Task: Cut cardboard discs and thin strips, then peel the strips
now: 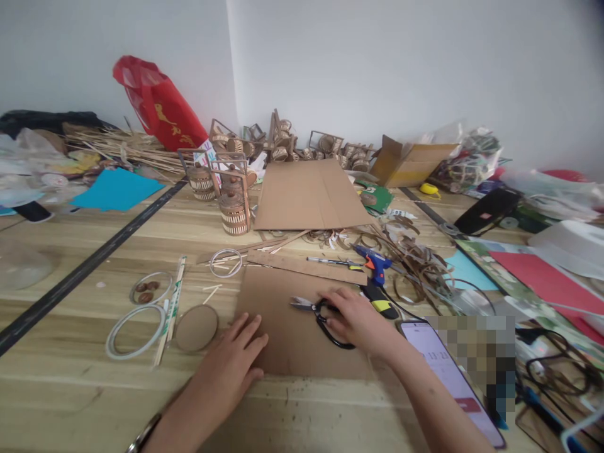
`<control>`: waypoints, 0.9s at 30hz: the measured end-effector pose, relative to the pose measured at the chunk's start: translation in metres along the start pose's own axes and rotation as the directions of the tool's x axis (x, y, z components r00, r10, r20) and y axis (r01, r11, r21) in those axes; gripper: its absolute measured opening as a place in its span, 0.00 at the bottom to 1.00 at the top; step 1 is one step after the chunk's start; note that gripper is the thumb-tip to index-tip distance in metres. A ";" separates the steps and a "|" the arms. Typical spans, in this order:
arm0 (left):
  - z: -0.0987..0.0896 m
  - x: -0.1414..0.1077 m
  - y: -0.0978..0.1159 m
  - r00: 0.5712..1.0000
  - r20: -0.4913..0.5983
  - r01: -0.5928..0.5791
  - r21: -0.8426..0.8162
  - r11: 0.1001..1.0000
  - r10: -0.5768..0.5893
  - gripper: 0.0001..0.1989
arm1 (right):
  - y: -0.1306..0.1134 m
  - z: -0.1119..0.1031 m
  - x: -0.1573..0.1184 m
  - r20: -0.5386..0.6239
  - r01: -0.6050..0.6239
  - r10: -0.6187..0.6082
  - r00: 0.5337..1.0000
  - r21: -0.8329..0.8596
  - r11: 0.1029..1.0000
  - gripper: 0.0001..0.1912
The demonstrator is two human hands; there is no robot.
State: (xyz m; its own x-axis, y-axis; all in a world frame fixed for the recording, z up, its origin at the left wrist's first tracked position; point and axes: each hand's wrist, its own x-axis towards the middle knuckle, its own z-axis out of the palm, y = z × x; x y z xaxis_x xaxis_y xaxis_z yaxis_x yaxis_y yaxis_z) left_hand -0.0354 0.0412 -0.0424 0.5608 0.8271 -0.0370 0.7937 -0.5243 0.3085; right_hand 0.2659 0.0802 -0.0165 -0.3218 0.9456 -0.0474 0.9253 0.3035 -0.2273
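My left hand (233, 355) lies with its fingers spread at the left edge of a brown cardboard sheet (278, 333). Black-handled scissors (322, 314) are on the same sheet, blades pointing left and slightly apart. My right hand (356, 321) has its fingers closed over the scissors' handles, which they partly hide. Left of my left hand is a round cardboard disc (197, 328). Just beyond my right hand are a black and yellow utility knife (381, 303) and a blue glue gun (375, 261). A narrow cardboard strip (306, 267) lies across the sheet's far edge.
A larger cardboard sheet (306, 195) lies further back, beside small lidded wooden baskets (233, 214). Tape rolls (136, 330) and wooden sticks (170, 308) are at left. At right are a phone (448, 377), curled brown strips (425, 270) and cables (557, 365).
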 end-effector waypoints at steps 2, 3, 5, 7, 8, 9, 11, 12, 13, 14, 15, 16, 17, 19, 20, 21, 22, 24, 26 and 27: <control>0.000 0.000 0.002 1.000 0.004 0.010 0.003 1.000 -0.010 0.24 | 0.003 -0.005 0.014 -0.027 -0.018 0.018 0.999 -0.021 1.000 0.22; 0.000 0.000 0.003 1.000 0.004 0.015 0.013 1.000 -0.015 0.24 | 0.006 -0.007 0.022 -0.045 -0.046 0.044 0.998 -0.043 0.998 0.20; 0.000 0.001 0.005 1.000 0.007 0.020 0.043 0.999 -0.020 0.24 | 0.014 -0.009 0.038 -0.071 -0.119 0.112 0.991 -0.098 0.988 0.16; -0.001 0.001 0.008 1.000 0.019 0.023 0.077 0.997 -0.024 0.24 | 0.023 -0.008 0.052 -0.064 -0.167 0.159 0.985 -0.140 0.976 0.15; -0.001 0.001 0.009 0.999 0.024 0.025 0.089 0.996 -0.027 0.24 | 0.027 -0.007 0.057 -0.055 -0.182 0.175 0.983 -0.153 0.971 0.15; -0.002 0.001 0.010 0.999 0.028 0.028 0.096 0.995 -0.030 0.24 | 0.030 -0.007 0.061 -0.046 -0.191 0.186 0.981 -0.161 0.968 0.16; -0.003 0.001 0.010 0.999 0.029 0.031 0.094 0.995 -0.034 0.23 | 0.034 -0.007 0.066 -0.040 -0.204 0.201 0.979 -0.166 0.965 0.17; -0.004 0.001 0.010 0.999 0.026 0.031 0.088 0.996 -0.033 0.23 | 0.034 -0.008 0.067 -0.041 -0.209 0.205 0.978 -0.164 0.964 0.17; -0.004 0.001 0.010 0.999 0.024 0.028 0.082 0.996 -0.030 0.23 | 0.034 -0.010 0.067 -0.046 -0.215 0.210 0.977 -0.161 0.963 0.17; -0.003 0.001 0.010 0.999 0.019 0.025 0.082 0.996 -0.027 0.23 | 0.032 -0.013 0.066 -0.052 -0.221 0.215 0.975 -0.156 0.963 0.18; -0.003 0.000 0.010 1.000 0.013 0.022 0.089 0.996 -0.023 0.23 | 0.028 -0.017 0.063 -0.060 -0.227 0.221 0.974 -0.151 0.962 0.17; -0.003 -0.002 0.011 1.000 0.010 0.019 0.104 0.994 -0.020 0.23 | 0.023 -0.021 0.058 -0.066 -0.233 0.226 0.972 -0.145 0.962 0.15; -0.002 -0.004 0.012 1.000 0.014 0.018 0.123 0.992 -0.020 0.23 | 0.017 -0.025 0.052 -0.070 -0.237 0.229 0.971 -0.139 0.962 0.12; -0.002 -0.010 0.018 0.999 0.049 0.014 0.162 0.987 -0.022 0.22 | -0.001 -0.030 0.032 -0.064 -0.224 0.218 0.974 -0.118 0.967 0.09; -0.003 -0.013 0.022 0.997 0.082 0.003 0.175 0.985 -0.017 0.21 | -0.011 -0.030 0.019 -0.052 -0.208 0.203 0.978 -0.102 0.973 0.09; -0.003 -0.017 0.026 0.993 0.119 -0.015 0.181 0.983 -0.007 0.20 | -0.022 -0.029 0.006 -0.029 -0.183 0.181 0.983 -0.081 0.980 0.10; -0.004 -0.020 0.030 0.988 0.157 -0.035 0.186 0.982 0.006 0.20 | -0.032 -0.026 -0.007 0.005 -0.155 0.156 0.988 -0.057 0.986 0.10; -0.005 -0.024 0.037 0.973 0.229 -0.070 0.211 0.975 0.021 0.21 | -0.047 -0.016 -0.029 0.080 -0.111 0.111 0.991 -0.012 0.994 0.08; -0.006 -0.027 0.041 0.962 0.272 -0.085 0.257 0.963 0.013 0.23 | -0.052 -0.005 -0.043 0.130 -0.105 0.104 0.986 0.000 0.994 0.08; -0.006 -0.027 0.041 0.961 0.278 -0.089 0.278 0.956 0.009 0.24 | -0.051 0.000 -0.046 0.143 -0.120 0.120 0.982 -0.008 0.993 0.07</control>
State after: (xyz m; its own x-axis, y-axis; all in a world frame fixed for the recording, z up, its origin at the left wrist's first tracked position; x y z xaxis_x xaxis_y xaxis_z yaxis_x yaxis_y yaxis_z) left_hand -0.0192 -0.0019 -0.0233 0.6110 0.7338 -0.2971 0.7747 -0.6315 0.0336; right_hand 0.2339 0.0213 -0.0024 -0.2337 0.9487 -0.2128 0.9589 0.1886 -0.2121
